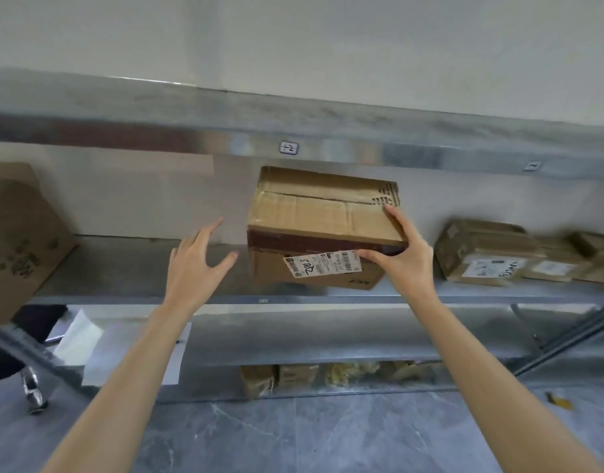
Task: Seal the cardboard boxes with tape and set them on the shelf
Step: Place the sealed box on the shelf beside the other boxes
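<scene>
Right hand (401, 257) gripping cardboard box (322, 216) at its corner on metal shelf (140, 268), left hand (194, 261) spread beside it, touching nothing

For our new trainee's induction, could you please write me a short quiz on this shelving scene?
1. True or false: the left hand grips the box.
2. Which hand holds the box's near right corner? A the left hand, B the right hand, C both.
3. What white thing is stuck on the box's front face?
Key: 1 false, it is open and apart from the box; 2 B; 3 a label.
</scene>
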Demonstrator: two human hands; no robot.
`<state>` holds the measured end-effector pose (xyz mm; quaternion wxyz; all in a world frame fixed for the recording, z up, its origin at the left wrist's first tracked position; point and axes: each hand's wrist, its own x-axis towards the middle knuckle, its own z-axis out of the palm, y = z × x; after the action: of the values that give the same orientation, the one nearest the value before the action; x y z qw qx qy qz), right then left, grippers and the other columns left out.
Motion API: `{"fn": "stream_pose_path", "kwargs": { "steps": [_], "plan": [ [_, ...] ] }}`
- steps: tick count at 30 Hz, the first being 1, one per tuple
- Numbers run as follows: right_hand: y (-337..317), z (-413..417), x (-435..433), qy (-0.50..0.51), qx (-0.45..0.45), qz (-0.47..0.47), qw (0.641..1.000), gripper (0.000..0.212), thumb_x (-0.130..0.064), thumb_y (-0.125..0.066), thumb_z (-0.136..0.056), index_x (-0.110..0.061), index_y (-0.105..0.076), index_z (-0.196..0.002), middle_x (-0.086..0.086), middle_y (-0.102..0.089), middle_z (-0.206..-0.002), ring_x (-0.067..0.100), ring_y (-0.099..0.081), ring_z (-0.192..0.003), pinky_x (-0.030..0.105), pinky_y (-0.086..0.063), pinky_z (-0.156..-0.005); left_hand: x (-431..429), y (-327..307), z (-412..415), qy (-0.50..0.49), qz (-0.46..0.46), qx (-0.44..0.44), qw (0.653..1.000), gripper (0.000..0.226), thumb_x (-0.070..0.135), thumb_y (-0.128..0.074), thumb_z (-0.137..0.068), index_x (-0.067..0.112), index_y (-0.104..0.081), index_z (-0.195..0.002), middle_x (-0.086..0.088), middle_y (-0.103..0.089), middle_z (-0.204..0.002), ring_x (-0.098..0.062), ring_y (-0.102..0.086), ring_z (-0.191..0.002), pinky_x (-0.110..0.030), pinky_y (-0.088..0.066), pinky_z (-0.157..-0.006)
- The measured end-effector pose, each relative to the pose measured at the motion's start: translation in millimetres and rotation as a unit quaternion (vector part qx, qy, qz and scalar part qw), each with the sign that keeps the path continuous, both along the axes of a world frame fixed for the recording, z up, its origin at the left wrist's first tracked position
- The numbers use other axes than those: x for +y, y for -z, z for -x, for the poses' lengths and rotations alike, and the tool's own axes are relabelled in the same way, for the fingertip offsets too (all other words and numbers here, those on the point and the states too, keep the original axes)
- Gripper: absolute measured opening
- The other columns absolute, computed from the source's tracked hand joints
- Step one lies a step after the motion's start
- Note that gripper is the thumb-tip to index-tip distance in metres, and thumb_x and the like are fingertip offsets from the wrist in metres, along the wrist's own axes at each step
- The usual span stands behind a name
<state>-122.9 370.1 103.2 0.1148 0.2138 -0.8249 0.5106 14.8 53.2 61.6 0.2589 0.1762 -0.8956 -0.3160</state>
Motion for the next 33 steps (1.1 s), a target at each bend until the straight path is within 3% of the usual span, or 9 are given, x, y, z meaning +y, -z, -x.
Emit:
{"fn": "stream_pose_path", "kwargs": {
  "steps": [3, 6, 10, 14, 16, 20, 25, 28, 33],
  "plan": [
    [1.1, 8.0, 50.0, 0.03, -0.008, 0.001, 1.0, 0.085, -0.028, -0.091, -0.063, -0.042, -0.049, -0.136, -0.036, -0.048, -0.118, -0.013, -0.049, -0.108, 0.024, -0.046, -0.102, 46.4, 2.8, 21.7, 0.011, 0.016, -0.014, 1.0, 0.059, 0.046, -0.06, -0.095, 0.031, -0.041, -0.148, 0.005, -0.046, -0.151, -0.021, -0.038, -0.14, -0.049, -0.021, -0.116],
    [2.1, 20.4, 93.2, 0.052, -0.017, 0.003, 0.999, 0.085, -0.025, -0.091, -0.064, -0.039, -0.049, -0.136, -0.024, -0.052, -0.123, -0.002, -0.048, -0.114, 0.034, -0.05, -0.101, 83.4, 5.2, 44.8, 0.047, 0.02, -0.017, 0.999, 0.06, 0.045, -0.06, -0.095, 0.028, -0.041, -0.149, 0.004, -0.045, -0.152, -0.02, -0.039, -0.14, -0.047, -0.026, -0.114],
    [7.0, 48.0, 132.4, 0.071, -0.021, -0.003, 0.997, 0.086, -0.025, -0.091, -0.063, -0.037, -0.049, -0.137, -0.023, -0.05, -0.125, 0.0, -0.046, -0.117, 0.032, -0.049, -0.102, 117.2, 6.9, 82.0, 0.078, 0.045, -0.025, 0.996, 0.059, 0.04, -0.063, -0.095, 0.023, -0.043, -0.148, 0.002, -0.047, -0.15, -0.021, -0.042, -0.138, -0.039, -0.03, -0.107],
    [19.4, 85.5, 158.2, 0.084, -0.041, -0.007, 0.996, 0.086, -0.025, -0.091, -0.063, -0.041, -0.049, -0.136, -0.022, -0.052, -0.127, 0.001, -0.048, -0.119, 0.034, -0.048, -0.104, 136.5, 13.1, 120.9, 0.1, 0.072, -0.053, 0.991, 0.062, 0.042, -0.063, -0.094, 0.023, -0.042, -0.149, 0.001, -0.049, -0.149, -0.023, -0.042, -0.136, -0.044, -0.033, -0.108],
    [25.7, 103.0, 165.1, 0.088, -0.048, -0.013, 0.995, 0.087, -0.026, -0.092, -0.062, -0.04, -0.049, -0.136, -0.022, -0.053, -0.129, -0.002, -0.048, -0.118, 0.031, -0.047, -0.104, 141.1, 15.5, 138.0, 0.102, 0.086, -0.055, 0.989, 0.063, 0.043, -0.062, -0.094, 0.025, -0.041, -0.15, 0.002, -0.049, -0.148, -0.023, -0.044, -0.134, -0.045, -0.034, -0.108],
    [39.3, 138.6, 169.3, 0.087, -0.063, -0.032, 0.994, 0.088, -0.029, -0.091, -0.06, -0.034, -0.05, -0.138, -0.02, -0.055, -0.126, -0.018, -0.051, -0.1, 0.008, -0.042, -0.093, 140.7, 23.5, 174.9, 0.098, 0.105, -0.076, 0.987, 0.066, 0.046, -0.063, -0.092, 0.024, -0.04, -0.151, 0.001, -0.046, -0.152, -0.024, -0.046, -0.135, -0.046, -0.037, -0.107],
    [57.1, 176.1, 168.6, 0.077, -0.093, -0.06, 0.991, 0.095, -0.052, -0.086, -0.048, -0.046, -0.049, -0.135, -0.027, -0.054, -0.124, 0.011, -0.052, -0.122, 0.042, -0.043, -0.109, 137.2, 35.3, 204.2, 0.105, 0.109, -0.104, 0.983, 0.069, 0.049, -0.06, -0.093, 0.026, -0.035, -0.153, 0.003, -0.043, -0.154, -0.023, -0.04, -0.138, -0.046, -0.033, -0.111],
    [65.5, 190.0, 169.9, 0.051, -0.101, -0.063, 0.992, 0.097, -0.054, -0.085, -0.046, -0.045, -0.05, -0.136, -0.027, -0.055, -0.124, 0.012, -0.054, -0.124, 0.044, -0.046, -0.106, 136.5, 38.8, 214.5, 0.096, 0.105, -0.111, 0.984, 0.07, 0.048, -0.061, -0.093, 0.025, -0.035, -0.153, 0.003, -0.043, -0.154, -0.024, -0.04, -0.138, -0.044, -0.032, -0.111],
    [75.5, 200.6, 178.5, 0.034, -0.105, -0.069, 0.991, 0.093, -0.031, -0.093, -0.056, -0.04, -0.05, -0.137, -0.028, -0.053, -0.122, 0.009, -0.054, -0.122, 0.04, -0.047, -0.106, 144.2, 43.5, 227.5, 0.086, 0.107, -0.121, 0.983, 0.069, 0.046, -0.062, -0.094, 0.025, -0.035, -0.153, 0.004, -0.04, -0.156, -0.023, -0.037, -0.14, -0.041, -0.028, -0.112]
  ]
}}
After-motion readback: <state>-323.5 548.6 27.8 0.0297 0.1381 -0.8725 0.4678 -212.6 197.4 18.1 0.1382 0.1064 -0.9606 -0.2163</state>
